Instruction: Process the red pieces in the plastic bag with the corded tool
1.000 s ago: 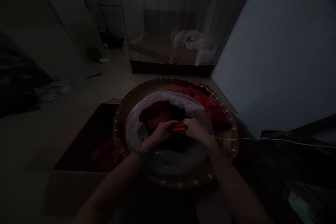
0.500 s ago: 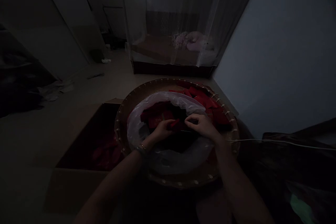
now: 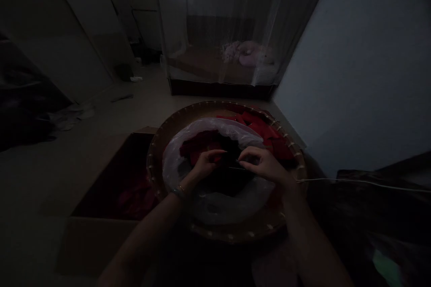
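Bare forearms [image 3: 153, 222], thin gold-toned bracelet [image 3: 181, 188] and greyish bangle [image 3: 177, 193] behind the left hand [image 3: 203, 166]

Your tray [image 3: 188, 113] looks like matt bamboo or wood, rough along its bound edge. The bag [image 3: 171, 157] you see inside it is thin, crinkled plastic, faintly glossy. The far-right packets [image 3: 269, 132] read as matt paper or cloth; the left box [image 3: 97, 237], dull cardboard; your bracelet [image 3: 182, 188], shiny metal.

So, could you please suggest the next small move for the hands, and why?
Perhaps bring the right hand slightly toward the left hand: they face each other over the plastic bag, with a gap and a thin white strand between them. It is too dark to tell what they hold.
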A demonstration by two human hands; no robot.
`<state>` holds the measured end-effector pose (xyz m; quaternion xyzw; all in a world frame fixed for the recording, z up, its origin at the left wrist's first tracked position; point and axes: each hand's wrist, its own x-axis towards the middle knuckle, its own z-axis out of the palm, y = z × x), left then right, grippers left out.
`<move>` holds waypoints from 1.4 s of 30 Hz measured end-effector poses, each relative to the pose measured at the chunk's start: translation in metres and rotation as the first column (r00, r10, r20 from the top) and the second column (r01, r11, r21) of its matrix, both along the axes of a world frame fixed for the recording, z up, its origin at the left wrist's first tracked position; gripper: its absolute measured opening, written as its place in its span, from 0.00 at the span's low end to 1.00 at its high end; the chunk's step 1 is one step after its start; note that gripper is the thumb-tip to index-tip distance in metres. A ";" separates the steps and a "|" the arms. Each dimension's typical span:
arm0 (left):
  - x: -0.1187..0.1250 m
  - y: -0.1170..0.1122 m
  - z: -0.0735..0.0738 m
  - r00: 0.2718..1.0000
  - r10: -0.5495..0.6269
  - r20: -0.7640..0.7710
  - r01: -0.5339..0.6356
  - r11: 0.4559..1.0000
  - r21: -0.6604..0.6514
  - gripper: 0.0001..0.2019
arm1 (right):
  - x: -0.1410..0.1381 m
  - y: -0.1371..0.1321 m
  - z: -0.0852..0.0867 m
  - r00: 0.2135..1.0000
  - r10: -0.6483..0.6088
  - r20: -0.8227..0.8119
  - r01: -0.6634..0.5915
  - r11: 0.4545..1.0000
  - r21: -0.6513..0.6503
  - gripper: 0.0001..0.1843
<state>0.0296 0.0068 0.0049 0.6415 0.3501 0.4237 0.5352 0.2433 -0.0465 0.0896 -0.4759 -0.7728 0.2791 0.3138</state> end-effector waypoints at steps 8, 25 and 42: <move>0.001 -0.008 0.006 0.982 -0.174 0.065 0.185 0.959 -0.217 0.18 | -0.031 0.004 -0.009 0.992 -0.121 -0.015 0.122 0.970 0.211 0.07; -0.004 -0.002 -0.001 0.968 -0.035 0.250 0.179 0.791 -0.585 0.30 | -0.009 0.025 -0.078 0.682 -0.053 0.729 0.215 0.968 -0.131 0.40; -0.005 -0.004 -0.010 0.984 -0.170 0.045 0.168 0.831 -0.531 0.23 | 0.027 0.017 -0.033 0.978 -0.183 -0.104 0.118 0.887 -0.446 0.30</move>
